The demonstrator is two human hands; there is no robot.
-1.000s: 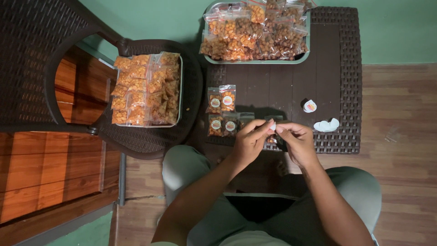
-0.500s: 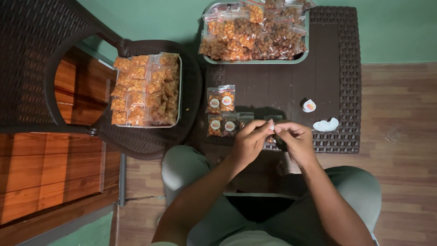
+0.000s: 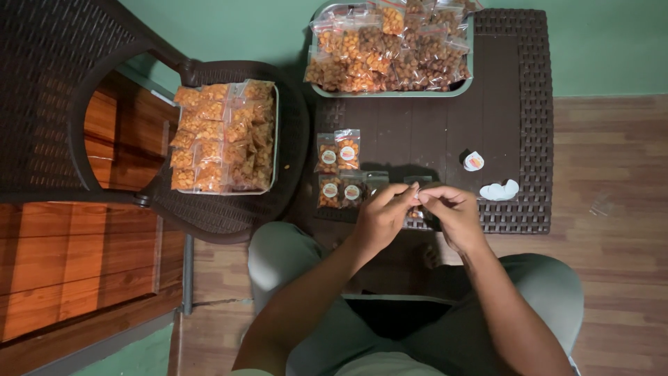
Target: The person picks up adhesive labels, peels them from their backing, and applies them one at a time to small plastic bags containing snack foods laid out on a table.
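My left hand (image 3: 384, 217) and my right hand (image 3: 454, 212) meet over the near edge of the dark woven table (image 3: 518, 104). Their fingertips pinch a small pale thing (image 3: 415, 195) between them; it is too small to identify. Just left of my left hand lie several small snack packets with round stickers (image 3: 338, 172) on the table. A clear packet (image 3: 417, 182) lies partly hidden under my hands.
A metal tray (image 3: 390, 92) heaped with bagged snacks stands at the table's far side. A second tray (image 3: 273, 132) of orange snack packets rests on a dark woven chair (image 3: 62, 83) to the left. A round sticker roll (image 3: 473, 161) and white backing paper (image 3: 499, 191) lie right of my hands.
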